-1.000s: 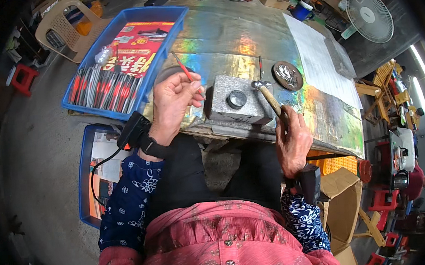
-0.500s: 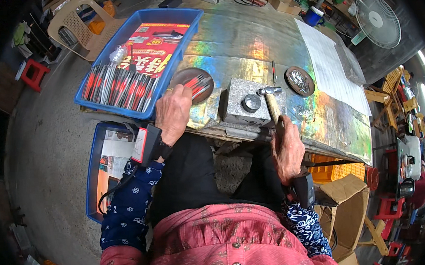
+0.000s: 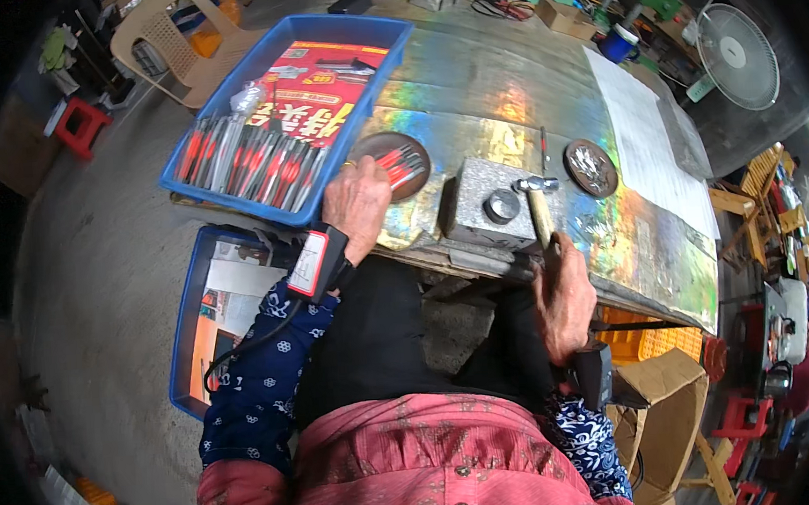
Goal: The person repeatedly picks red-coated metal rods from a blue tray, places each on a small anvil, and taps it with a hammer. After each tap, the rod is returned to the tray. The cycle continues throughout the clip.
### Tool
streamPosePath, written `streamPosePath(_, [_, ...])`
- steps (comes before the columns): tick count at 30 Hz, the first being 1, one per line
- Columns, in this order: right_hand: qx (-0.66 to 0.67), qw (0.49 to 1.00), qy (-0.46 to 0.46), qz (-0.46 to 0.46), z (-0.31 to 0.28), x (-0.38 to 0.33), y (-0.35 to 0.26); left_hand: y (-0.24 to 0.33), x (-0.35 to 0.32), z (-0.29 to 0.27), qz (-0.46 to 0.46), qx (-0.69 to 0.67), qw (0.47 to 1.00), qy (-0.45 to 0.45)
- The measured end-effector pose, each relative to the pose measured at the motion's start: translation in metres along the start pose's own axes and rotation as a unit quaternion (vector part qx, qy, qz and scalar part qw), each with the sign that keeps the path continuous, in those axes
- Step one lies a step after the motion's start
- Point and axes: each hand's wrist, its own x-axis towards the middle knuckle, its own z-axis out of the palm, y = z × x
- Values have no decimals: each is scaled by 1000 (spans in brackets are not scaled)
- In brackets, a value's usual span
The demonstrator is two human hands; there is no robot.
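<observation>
My left hand (image 3: pixel 358 205) is at the near left edge of a round brown dish (image 3: pixel 379 143) holding slim red-and-silver pieces (image 3: pixel 401 166). Its fingers are curled together against these pieces; the fingertips are hidden, so whether one is pinched cannot be made out. My right hand (image 3: pixel 565 290) is wrapped round the wooden handle of a hammer (image 3: pixel 539 207). The hammer's metal head rests on the right part of a speckled stone block (image 3: pixel 482 186). On that block, left of the hammer, sits a small round dark metal piece (image 3: pixel 502 206).
A blue tray (image 3: pixel 389 56) at left holds many red, black and silver slim tools (image 3: pixel 253 165). Right of the block is a second brown dish (image 3: pixel 592 168) with small silver parts. A thin rod (image 3: pixel 544 147), white sheets (image 3: pixel 644 123) and a fan (image 3: pixel 736 56) lie beyond. Below left is another blue bin (image 3: pixel 180 362).
The whole scene has shifted slightly rightward in the picture. My left hand stays by the dish with its fingers curled, and my right hand keeps its hold on the hammer handle.
</observation>
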Motion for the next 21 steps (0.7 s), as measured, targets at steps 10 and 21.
streamPosePath(10, [47,999,8,-2,-10,5,-5,-67,1,-45,-119,-7,990,72])
streamPosePath(21, [75,997,-15,27,-18,12,-9,-135,-4,-47,-165,33,986,10])
